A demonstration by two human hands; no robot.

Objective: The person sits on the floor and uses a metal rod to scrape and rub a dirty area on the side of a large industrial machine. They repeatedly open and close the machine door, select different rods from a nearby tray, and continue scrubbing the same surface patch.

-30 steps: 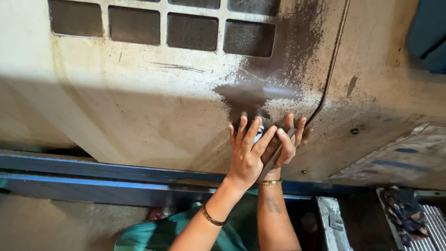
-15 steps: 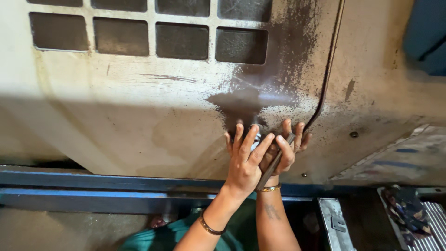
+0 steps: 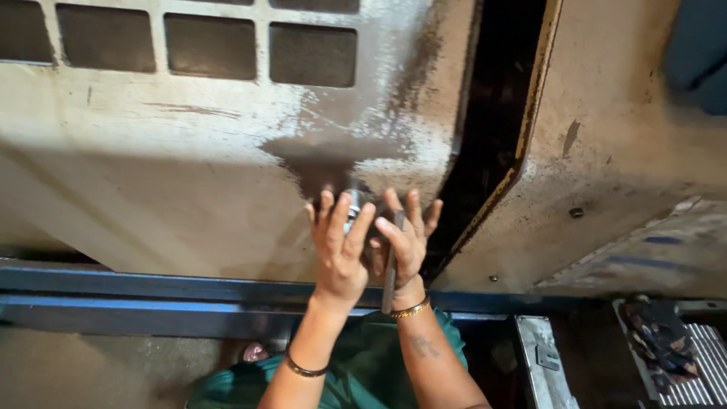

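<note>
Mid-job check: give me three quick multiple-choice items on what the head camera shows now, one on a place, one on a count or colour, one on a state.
1. Where are both hands?
A. On the grimy sliding door, at its handle
B. On the blue rail
C. On the ribbed metal plate

2. What colour is the rail below the door?
A. Red
B. Blue
C. Yellow

3. How does the door stand against the panel to its right?
A. Shut tight
B. Taken off
C. Parted by a dark gap

Answers:
1 A: the left hand and right hand press on the sliding door around its handle.
2 B: the rail is blue.
3 C: a dark gap shows between the door and the right panel.
</note>
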